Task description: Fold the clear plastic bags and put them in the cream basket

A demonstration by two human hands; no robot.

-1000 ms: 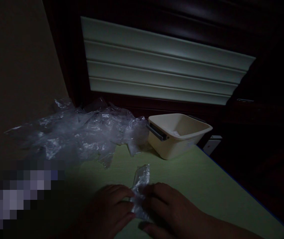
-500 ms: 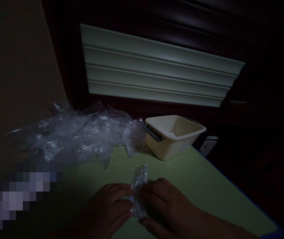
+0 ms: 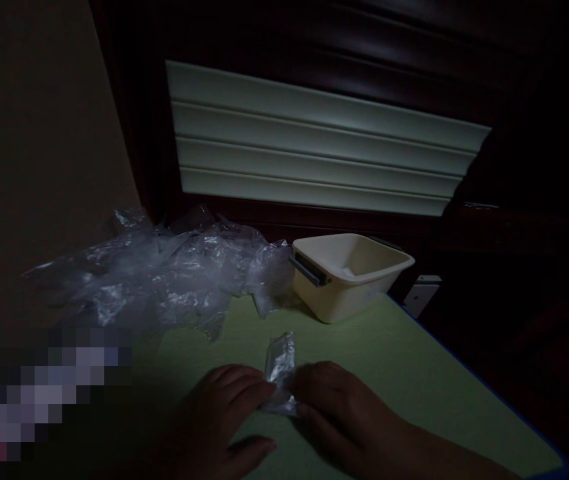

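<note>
The left hand (image 3: 224, 407) touches the clear plastic (image 3: 280, 360) (thumb spread wide). The right hand (image 3: 352, 407) does too; I can't tell its grip.

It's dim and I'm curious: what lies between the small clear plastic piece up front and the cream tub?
In the head view, only the green tabletop shows between the clear plastic piece and the cream tub.
</note>
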